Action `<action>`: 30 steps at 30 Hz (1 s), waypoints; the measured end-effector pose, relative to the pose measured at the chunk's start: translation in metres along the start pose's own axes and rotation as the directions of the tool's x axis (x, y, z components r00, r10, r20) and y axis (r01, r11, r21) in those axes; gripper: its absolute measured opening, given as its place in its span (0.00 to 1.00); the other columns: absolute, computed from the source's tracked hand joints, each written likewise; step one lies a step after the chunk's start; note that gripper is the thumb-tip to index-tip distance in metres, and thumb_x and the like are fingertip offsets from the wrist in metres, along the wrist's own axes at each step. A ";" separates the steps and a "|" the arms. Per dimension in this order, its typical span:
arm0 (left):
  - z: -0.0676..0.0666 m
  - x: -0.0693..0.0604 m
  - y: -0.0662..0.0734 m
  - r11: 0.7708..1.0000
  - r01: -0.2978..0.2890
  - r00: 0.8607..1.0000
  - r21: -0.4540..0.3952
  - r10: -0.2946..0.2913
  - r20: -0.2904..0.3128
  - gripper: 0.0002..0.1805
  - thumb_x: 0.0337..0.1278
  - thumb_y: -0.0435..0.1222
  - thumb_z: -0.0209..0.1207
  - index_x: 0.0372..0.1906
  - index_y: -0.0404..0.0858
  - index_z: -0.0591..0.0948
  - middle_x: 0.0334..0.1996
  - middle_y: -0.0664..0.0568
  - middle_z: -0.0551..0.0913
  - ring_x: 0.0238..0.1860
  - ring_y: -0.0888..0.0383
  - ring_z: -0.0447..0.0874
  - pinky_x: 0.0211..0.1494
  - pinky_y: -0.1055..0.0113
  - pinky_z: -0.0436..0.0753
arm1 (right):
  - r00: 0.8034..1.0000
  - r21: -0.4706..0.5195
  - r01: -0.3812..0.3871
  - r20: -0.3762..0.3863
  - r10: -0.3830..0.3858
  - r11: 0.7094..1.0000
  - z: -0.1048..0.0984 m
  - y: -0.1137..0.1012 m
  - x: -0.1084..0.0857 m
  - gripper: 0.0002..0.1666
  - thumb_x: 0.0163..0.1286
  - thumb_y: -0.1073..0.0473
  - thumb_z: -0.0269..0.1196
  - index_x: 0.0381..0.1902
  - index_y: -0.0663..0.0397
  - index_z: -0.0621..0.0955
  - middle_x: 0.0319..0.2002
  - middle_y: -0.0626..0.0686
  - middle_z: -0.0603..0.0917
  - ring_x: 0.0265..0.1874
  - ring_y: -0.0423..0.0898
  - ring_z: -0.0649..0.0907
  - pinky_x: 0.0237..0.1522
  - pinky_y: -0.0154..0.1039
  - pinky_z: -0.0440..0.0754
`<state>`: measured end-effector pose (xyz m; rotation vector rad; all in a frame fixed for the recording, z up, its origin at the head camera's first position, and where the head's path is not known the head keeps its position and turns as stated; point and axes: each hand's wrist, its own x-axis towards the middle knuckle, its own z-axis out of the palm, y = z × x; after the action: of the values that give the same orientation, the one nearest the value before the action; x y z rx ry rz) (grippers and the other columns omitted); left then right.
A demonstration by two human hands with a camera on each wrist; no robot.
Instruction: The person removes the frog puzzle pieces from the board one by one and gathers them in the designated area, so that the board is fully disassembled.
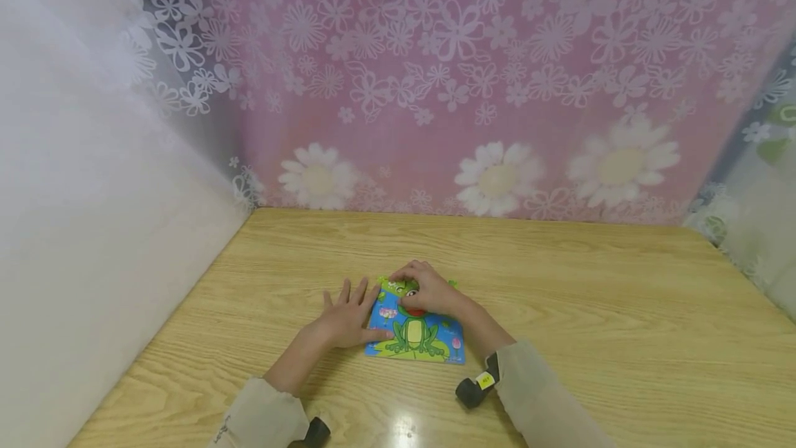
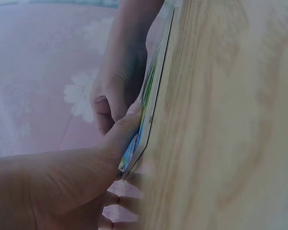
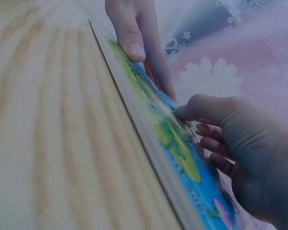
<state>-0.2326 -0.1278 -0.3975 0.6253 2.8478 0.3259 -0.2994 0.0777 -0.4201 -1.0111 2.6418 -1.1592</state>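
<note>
A flat puzzle board (image 1: 413, 334) with a green frog on a blue ground lies on the table, its thin edge visible in the right wrist view (image 3: 149, 143). My left hand (image 1: 345, 320) is spread at the board's left side, its thumb resting on the picture and the other fingers on the wood. Over the upper part of the board, my right hand (image 1: 429, 289) has bent fingers and thumb around a puzzle piece (image 1: 410, 292) at the frog's head. The right hand covers part of the frog's face. Whether that piece is lifted cannot be told.
The board rests on a wood-grain table (image 1: 591, 310). A pink flowered curtain (image 1: 398, 109) hangs along the back edge, and a white sheet (image 1: 112, 192) rises on the left. Dark wrist devices (image 1: 472, 393) show below the sleeves.
</note>
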 end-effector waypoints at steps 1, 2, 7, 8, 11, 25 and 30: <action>0.000 0.000 0.000 1.000 0.000 1.000 0.002 0.000 0.001 0.50 0.53 0.64 0.50 0.72 0.37 0.51 0.70 0.38 0.44 0.67 0.33 0.37 0.56 0.30 0.41 | 1.000 -0.011 0.004 -0.004 -0.004 1.000 0.000 0.000 0.000 0.23 0.57 0.58 0.66 0.52 0.53 0.78 0.46 0.49 0.74 0.46 0.47 0.70 0.44 0.46 0.73; 0.000 0.000 0.000 1.000 0.000 1.000 0.001 0.000 0.001 0.50 0.53 0.64 0.50 0.72 0.37 0.51 0.70 0.38 0.44 0.67 0.33 0.37 0.56 0.30 0.41 | 1.000 -0.026 0.009 -0.007 -0.009 1.000 0.000 0.001 0.000 0.22 0.57 0.58 0.65 0.52 0.53 0.79 0.46 0.49 0.74 0.46 0.47 0.70 0.43 0.46 0.73; -0.001 0.000 0.001 1.000 0.005 1.000 0.002 -0.005 0.001 0.50 0.53 0.64 0.50 0.72 0.37 0.51 0.70 0.38 0.45 0.67 0.33 0.37 0.56 0.30 0.41 | 1.000 -0.084 0.000 -0.014 -0.001 0.996 0.001 0.001 0.001 0.22 0.58 0.58 0.65 0.52 0.51 0.79 0.47 0.48 0.74 0.45 0.46 0.71 0.42 0.43 0.73; -0.001 0.000 0.001 1.000 0.005 1.000 0.003 -0.005 0.000 0.50 0.53 0.64 0.50 0.72 0.37 0.51 0.70 0.38 0.45 0.67 0.33 0.37 0.56 0.30 0.42 | 1.000 -0.088 0.001 -0.018 -0.003 0.996 0.001 0.001 0.001 0.22 0.58 0.58 0.65 0.52 0.51 0.79 0.47 0.48 0.75 0.45 0.46 0.71 0.42 0.43 0.73; -0.001 0.000 0.001 1.000 0.005 1.000 0.008 -0.005 -0.001 0.50 0.53 0.64 0.50 0.72 0.37 0.51 0.70 0.38 0.45 0.67 0.33 0.37 0.56 0.30 0.42 | 1.000 -0.091 0.001 -0.028 -0.004 0.996 0.000 -0.001 0.000 0.22 0.58 0.58 0.65 0.52 0.52 0.79 0.47 0.49 0.75 0.45 0.46 0.72 0.42 0.44 0.74; 0.001 0.000 0.003 1.000 -0.005 1.000 0.003 0.005 0.006 0.50 0.53 0.64 0.50 0.71 0.36 0.52 0.70 0.37 0.45 0.66 0.32 0.37 0.56 0.30 0.42 | 0.999 -0.091 0.006 -0.039 -0.009 0.996 0.000 0.005 -0.003 0.21 0.59 0.56 0.65 0.51 0.52 0.79 0.46 0.48 0.76 0.43 0.45 0.74 0.41 0.42 0.75; 0.003 0.003 0.001 1.000 -0.001 1.000 0.002 0.001 -0.007 0.51 0.52 0.65 0.49 0.72 0.38 0.51 0.70 0.38 0.44 0.67 0.33 0.36 0.57 0.30 0.41 | 0.998 -0.049 0.006 -0.056 -0.008 0.999 -0.003 0.003 -0.003 0.21 0.59 0.57 0.65 0.51 0.53 0.79 0.46 0.50 0.76 0.43 0.46 0.74 0.41 0.44 0.75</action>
<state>-0.2339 -0.1252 -0.4009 0.6267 2.8551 0.3263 -0.2997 0.0828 -0.4204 -1.0115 2.7248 -1.1461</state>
